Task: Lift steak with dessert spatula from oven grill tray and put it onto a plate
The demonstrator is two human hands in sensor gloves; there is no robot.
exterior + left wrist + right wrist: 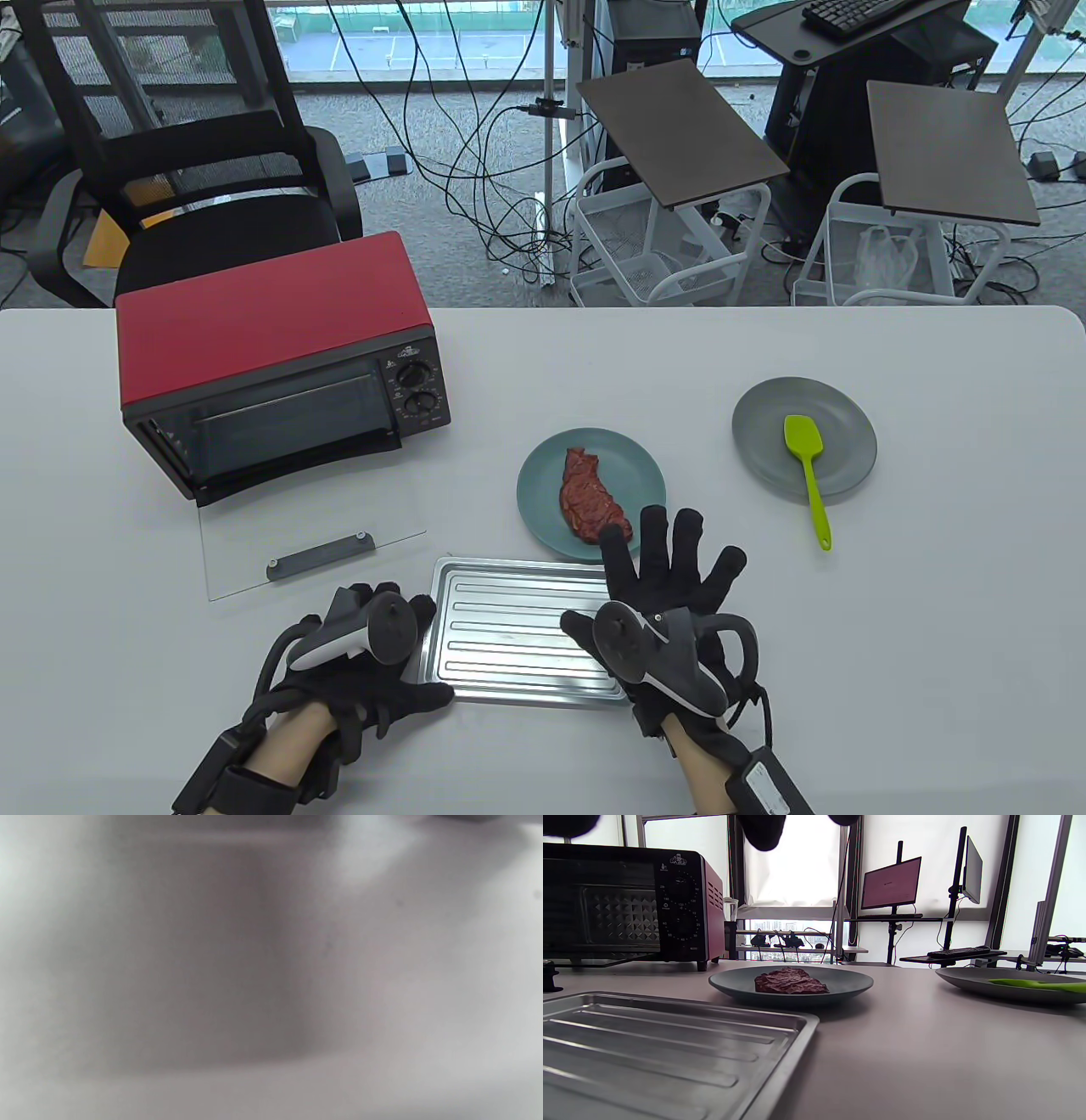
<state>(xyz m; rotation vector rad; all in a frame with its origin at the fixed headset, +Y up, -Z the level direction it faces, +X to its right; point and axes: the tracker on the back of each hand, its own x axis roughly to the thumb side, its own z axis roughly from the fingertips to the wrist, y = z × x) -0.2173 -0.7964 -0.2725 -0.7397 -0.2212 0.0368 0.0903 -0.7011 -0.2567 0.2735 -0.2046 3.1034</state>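
I see the steak [592, 497] lying on the teal plate [543, 501] near the middle of the surface [933, 637]. The green spatula [807, 467] rests on the grey plate [764, 458] toward the right edge, handle overhanging. The oven tray [509, 632] sits by the near edge. My right hand [670, 586] hovers with its grip slack, fingers spread. My left hand [365, 654] touches the tray's left rim; I cannot tell its grip.
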